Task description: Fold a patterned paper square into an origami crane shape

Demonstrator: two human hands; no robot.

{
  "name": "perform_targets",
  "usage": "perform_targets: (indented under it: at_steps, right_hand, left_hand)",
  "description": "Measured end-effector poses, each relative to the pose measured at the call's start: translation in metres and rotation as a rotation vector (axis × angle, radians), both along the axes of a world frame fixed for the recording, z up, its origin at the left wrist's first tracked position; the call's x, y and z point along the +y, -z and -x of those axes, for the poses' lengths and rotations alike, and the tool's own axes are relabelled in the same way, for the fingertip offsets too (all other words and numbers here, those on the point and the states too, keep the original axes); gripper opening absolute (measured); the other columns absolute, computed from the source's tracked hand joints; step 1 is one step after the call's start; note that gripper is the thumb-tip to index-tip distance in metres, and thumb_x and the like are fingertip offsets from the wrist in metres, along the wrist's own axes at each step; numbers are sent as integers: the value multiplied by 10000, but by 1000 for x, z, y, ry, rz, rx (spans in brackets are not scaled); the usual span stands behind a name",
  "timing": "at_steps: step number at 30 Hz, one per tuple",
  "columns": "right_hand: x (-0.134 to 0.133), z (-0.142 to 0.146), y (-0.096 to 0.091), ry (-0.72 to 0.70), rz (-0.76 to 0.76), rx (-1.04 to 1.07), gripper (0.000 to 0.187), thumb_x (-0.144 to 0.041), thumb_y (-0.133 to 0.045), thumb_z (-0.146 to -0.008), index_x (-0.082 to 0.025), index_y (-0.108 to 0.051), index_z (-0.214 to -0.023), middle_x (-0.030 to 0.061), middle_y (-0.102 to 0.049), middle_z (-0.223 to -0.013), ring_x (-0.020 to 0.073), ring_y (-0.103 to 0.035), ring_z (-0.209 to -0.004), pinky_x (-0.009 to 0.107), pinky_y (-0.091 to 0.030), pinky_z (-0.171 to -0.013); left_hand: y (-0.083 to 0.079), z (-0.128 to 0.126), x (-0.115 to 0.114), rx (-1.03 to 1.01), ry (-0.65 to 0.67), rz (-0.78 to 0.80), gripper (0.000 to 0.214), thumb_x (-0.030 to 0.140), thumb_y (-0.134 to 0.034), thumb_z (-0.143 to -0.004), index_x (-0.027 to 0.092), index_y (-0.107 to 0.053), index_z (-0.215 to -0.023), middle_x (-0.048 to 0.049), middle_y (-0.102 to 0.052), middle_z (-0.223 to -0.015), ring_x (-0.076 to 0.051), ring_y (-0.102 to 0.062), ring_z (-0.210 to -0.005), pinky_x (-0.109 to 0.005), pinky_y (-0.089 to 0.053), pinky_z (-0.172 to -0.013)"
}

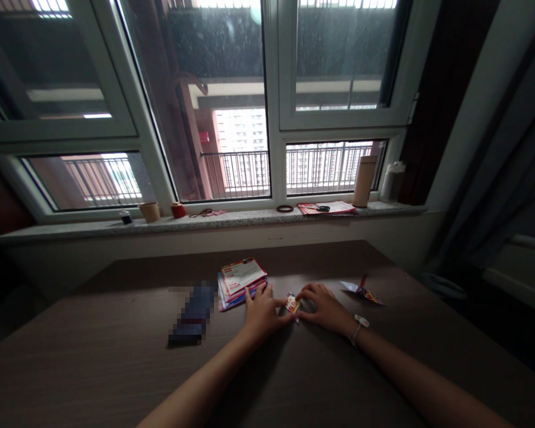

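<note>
Between my two hands is a small folded piece of printed paper point(292, 304), yellow, red and white. My left hand point(264, 312) pinches it from the left with thumb and index finger, while its other fingers rest by the paper stack. From the right, my right hand point(324, 306) grips the same paper with thumb and fingertips; a bracelet circles that wrist. A stack of printed leaflets point(243, 277) lies just beyond my left hand. To the right of my right hand sits a folded paper shape point(363, 291) with pointed ends.
A dark, pixelated oblong item point(194, 315) lies left on the brown table point(93, 333). Along the windowsill point(245, 219) stand a paper cup point(150, 212), a red spool point(178, 210), a brown ring point(285, 208), scissors point(323, 208) on red papers, a tan flask point(364, 181) and a clear bottle point(392, 182).
</note>
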State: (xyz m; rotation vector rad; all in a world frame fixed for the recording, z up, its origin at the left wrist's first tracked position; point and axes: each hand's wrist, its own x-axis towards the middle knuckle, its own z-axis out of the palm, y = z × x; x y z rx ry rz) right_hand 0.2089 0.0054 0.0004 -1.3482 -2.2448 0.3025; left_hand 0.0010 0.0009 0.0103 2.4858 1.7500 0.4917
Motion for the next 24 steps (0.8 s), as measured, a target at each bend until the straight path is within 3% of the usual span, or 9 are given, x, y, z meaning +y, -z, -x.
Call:
perform_targets:
  at_steps: [13,19,24]
  right_hand:
    - [-1,-1,0,-5,32,11,370,-458,-708,-732,-305,-634,-1061,27,-552,-1133,235,-480,-1098,395,-351,-996]
    - [-3,-1,-2,-21,29,4,437,-498,-721,-699,-298,-619,-1074,33,-542,-1152,238,-477,-1107,386,-362,-993]
    - [-4,0,-2,-13,13,-4,449,-512,-702,-702,-294,-609,-1084,35,-539,-1149,236,-477,-1100,395,-355,-1006]
  left_hand:
    - [-1,3,1,32,54,28,609,740,-628,-633,415,-660,-1147,-77,-468,-1426,-393,-294,-1359,-679,-58,-1074]
    - [-13,7,5,41,56,121,455,663,-625,-715,428,-680,-1101,-80,-471,-1420,-389,-255,-1380,-703,-53,-1050]
    - [-9,7,6,24,44,109,374,584,-655,-741,432,-688,-1081,-59,-476,-1417,-372,-246,-1386,-689,-42,-1061]
